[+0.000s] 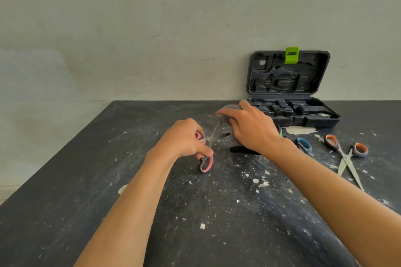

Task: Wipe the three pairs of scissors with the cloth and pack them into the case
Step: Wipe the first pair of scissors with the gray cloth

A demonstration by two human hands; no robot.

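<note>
Right now the left hand (184, 138) has its fingers (200, 149) curled round the handles of the pink-handled scissors (208, 147), blades spread open above the table (108, 180). Its partner, the right hand (249, 128), grips the grey cloth (227, 112) and folds it over one blade tip. Farther right lie the orange-handled scissors (347, 154), blades crossed, flat on the dusty top, and just beside the right wrist a blue-handled pair (303, 145) shows only one loop. Behind them the dark case (290, 89) stands open against the wall (152, 17), green latch (291, 55) up.

wall (152, 17): pale grey-green, scuffed | table (86, 180): black, white-flecked
</note>
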